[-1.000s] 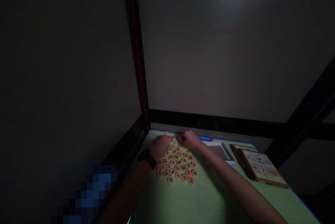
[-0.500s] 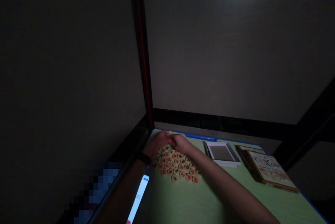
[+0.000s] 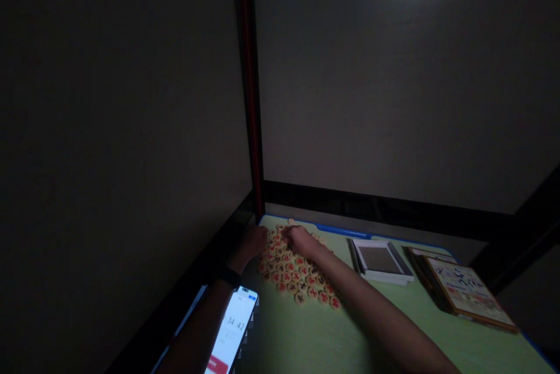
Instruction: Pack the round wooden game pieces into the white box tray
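Round wooden Chinese chess pieces [image 3: 295, 276] with red and black characters lie face up in a close-packed patch on the green table. My right hand [image 3: 298, 238] is over the far part of the patch, fingers curled down and drawn together among the pieces; what they pinch, if anything, is hidden. At the patch's far left edge is my left hand [image 3: 256, 241], beside the outer pieces. Its fingers are too dark to make out. One pale piece [image 3: 291, 221] sits apart near the table's far edge.
A lit phone [image 3: 234, 327] showing a timer lies under my left forearm. Right of the pieces are an open white box [image 3: 380, 260] and stacked flat boxes with a printed cover [image 3: 470, 292]. The green table [image 3: 306, 339] meets dark walls at its far left corner.
My hands were together at the far end of the pieces; now they are apart, the left at the left edge. The view has shifted slightly, and more of the phone shows.
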### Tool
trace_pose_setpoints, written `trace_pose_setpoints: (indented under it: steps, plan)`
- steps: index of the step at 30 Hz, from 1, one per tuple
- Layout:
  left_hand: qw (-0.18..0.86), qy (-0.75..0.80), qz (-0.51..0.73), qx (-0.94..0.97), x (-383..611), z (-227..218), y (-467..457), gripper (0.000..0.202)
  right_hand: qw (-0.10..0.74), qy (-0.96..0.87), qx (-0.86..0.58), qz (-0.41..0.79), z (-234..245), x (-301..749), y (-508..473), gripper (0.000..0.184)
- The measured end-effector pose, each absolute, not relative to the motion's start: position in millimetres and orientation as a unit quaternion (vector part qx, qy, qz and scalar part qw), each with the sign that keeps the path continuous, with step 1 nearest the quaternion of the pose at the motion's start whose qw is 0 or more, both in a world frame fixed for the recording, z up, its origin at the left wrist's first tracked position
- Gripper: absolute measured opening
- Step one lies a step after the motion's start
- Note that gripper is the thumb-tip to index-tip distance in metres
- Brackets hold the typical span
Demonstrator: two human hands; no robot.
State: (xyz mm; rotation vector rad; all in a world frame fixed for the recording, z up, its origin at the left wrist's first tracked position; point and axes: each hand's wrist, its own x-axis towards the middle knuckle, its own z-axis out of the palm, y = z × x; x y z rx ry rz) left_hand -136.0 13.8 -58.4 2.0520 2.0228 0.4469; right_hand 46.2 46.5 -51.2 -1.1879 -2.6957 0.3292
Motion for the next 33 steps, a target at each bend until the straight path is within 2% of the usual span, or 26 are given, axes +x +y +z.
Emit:
trace_pose_setpoints:
  steps: [6,12,18,22,28,33]
  plan:
    - [0.101,0.687,0.138,0.706,-136.2,-58.9,14.3,0.027,0.093,-0.887,-0.442,0.097,-35.8,79.4,68.1,0.024]
    - [0.068,0.679,0.149,0.715,-127.9,-55.3,15.2,0.026,0.043,-0.891,-0.440,0.097,-31.8,111.6,81.5,0.025]
    - [0.034,0.610,0.173,0.773,-94.5,-48.5,20.4,0.031,-0.006,-0.900,-0.429,0.081,-36.4,107.0,76.3,0.024]
    - [-0.005,0.559,0.141,0.817,-69.3,-42.5,25.7,0.031,-0.019,-0.903,-0.426,0.051,-35.4,101.9,69.2,0.029]
    - [-0.044,0.566,0.042,0.822,-49.6,-36.7,33.1,0.033,-0.017,-0.906,-0.421,0.040,-34.2,101.5,58.4,0.028]
    - [-0.047,0.571,0.024,0.819,-45.4,-42.2,38.4,0.031,0.022,-0.900,-0.428,0.082,-34.6,107.1,65.7,0.029]
